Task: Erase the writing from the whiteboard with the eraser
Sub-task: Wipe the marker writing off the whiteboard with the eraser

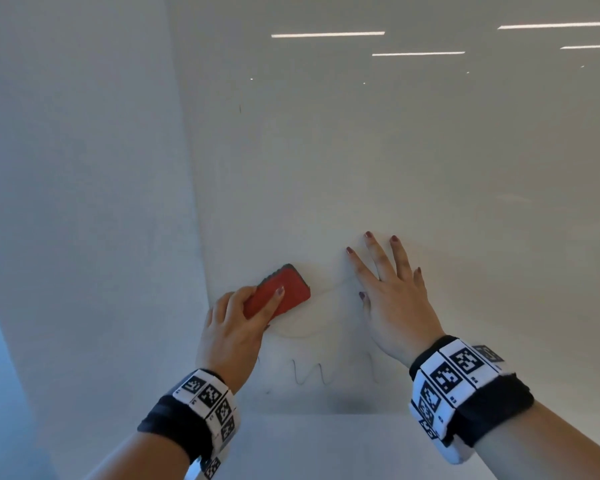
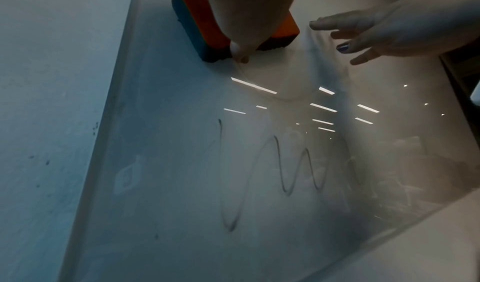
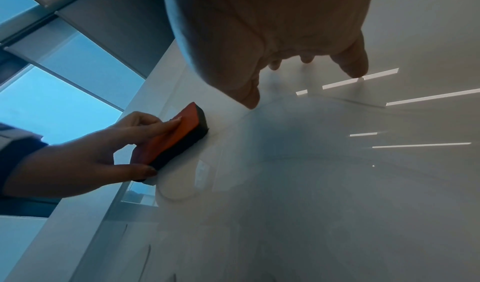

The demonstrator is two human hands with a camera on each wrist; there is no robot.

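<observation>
Window (image 3: pixel 59 105) appears beyond eraser (image 3: pixel 179 134), right-wrist view only.

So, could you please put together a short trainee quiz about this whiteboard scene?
1. True or false: the left hand grips the red felt-backed eraser.
2. The right hand is: A) holding a marker, B) spread flat on the glossy white whiteboard, C) out of view?
3. Fill in: the dark wavy marker scribble lies ____ the eraser in the head view.

Key: 1 true; 2 B; 3 below.
</observation>
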